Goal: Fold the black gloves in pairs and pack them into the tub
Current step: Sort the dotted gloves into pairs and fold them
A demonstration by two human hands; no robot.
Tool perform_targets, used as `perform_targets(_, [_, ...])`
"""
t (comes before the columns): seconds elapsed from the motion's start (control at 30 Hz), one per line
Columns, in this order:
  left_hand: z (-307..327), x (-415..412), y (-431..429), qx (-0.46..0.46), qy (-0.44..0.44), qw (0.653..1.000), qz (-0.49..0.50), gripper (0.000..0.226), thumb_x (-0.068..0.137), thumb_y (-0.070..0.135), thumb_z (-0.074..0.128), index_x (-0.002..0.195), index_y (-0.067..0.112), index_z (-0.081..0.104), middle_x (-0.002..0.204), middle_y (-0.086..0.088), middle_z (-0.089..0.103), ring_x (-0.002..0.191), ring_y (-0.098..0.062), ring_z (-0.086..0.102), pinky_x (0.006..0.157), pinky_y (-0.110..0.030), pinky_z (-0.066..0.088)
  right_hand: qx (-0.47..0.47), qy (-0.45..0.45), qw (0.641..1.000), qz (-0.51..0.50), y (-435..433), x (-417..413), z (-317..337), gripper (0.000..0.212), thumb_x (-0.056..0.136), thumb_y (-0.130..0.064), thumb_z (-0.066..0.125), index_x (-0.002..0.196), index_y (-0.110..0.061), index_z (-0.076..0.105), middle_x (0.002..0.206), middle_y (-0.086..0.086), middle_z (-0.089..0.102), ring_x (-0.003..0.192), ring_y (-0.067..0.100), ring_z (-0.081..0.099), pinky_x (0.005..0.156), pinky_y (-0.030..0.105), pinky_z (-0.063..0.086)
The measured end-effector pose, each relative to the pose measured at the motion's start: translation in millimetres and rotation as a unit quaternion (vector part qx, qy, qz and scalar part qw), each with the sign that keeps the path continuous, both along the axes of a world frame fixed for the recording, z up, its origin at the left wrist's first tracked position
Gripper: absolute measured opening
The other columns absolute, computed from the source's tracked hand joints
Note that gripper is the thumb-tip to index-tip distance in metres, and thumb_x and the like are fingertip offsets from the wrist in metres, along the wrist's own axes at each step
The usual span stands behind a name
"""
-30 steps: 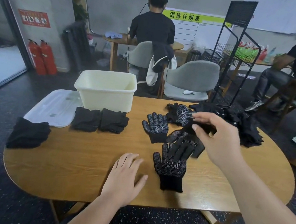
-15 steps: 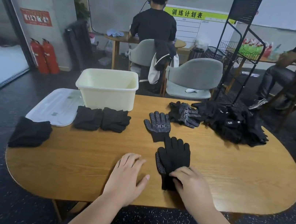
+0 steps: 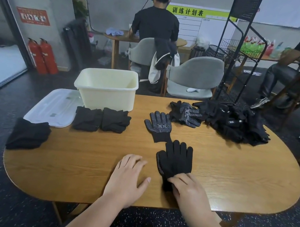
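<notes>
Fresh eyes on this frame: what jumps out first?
The stacked black gloves at the near edge of the table, the right hand on their cuffs and the left hand flat beside them. The heap of loose gloves at the far right, and the cream tub far left with folded pairs before it.
</notes>
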State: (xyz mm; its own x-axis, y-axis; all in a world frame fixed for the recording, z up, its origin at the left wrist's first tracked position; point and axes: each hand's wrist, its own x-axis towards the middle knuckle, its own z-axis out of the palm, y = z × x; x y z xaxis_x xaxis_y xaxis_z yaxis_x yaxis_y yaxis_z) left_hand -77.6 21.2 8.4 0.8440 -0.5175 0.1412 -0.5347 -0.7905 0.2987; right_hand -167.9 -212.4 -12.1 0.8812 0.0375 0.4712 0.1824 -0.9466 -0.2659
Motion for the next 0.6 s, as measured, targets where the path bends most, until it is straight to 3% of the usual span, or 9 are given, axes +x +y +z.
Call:
perform_targets(0.17, [0.1,-0.7,-0.1,-0.002,0.000,1.000,-0.005,0.060,0.101,0.066,0.038,0.152,0.036,0.044,0.155,0.017,0.030,0.150,-0.007,0.015,0.127,-0.033,0.023,0.030,-0.051,0.998,-0.007,8.3,-2.9,17.7,0.025,0.088,0.000,0.078,0.109,-0.014,0.078,0.106,-0.006,0.068,0.094,0.017,0.064,0.073,0.031,0.058])
perform_targets(0.4, [-0.8,0.6,-0.5,0.005,0.005,1.000,-0.005,0.060,0.100,0.069,0.039,0.150,0.037,0.048,0.154,0.018,0.031,0.150,-0.007,0.016,0.127,-0.035,0.023,0.030,-0.011,0.999,0.004,11.9,-7.5,3.9,0.034,0.079,0.002,0.086,0.104,-0.019,0.077,0.103,-0.010,0.067,0.092,0.013,0.062,0.068,0.027,0.057])
perform_targets(0.6, [1.2,0.4,-0.6,0.008,0.003,1.000,-0.006,0.060,0.099,0.070,0.040,0.148,0.037,0.050,0.152,0.018,0.032,0.149,-0.007,0.017,0.126,-0.034,0.024,0.045,-0.054,0.998,0.006,18.6,-9.0,15.5,0.021,0.088,-0.003,0.077,0.106,-0.015,0.078,0.105,-0.008,0.069,0.096,0.012,0.063,0.076,0.022,0.056])
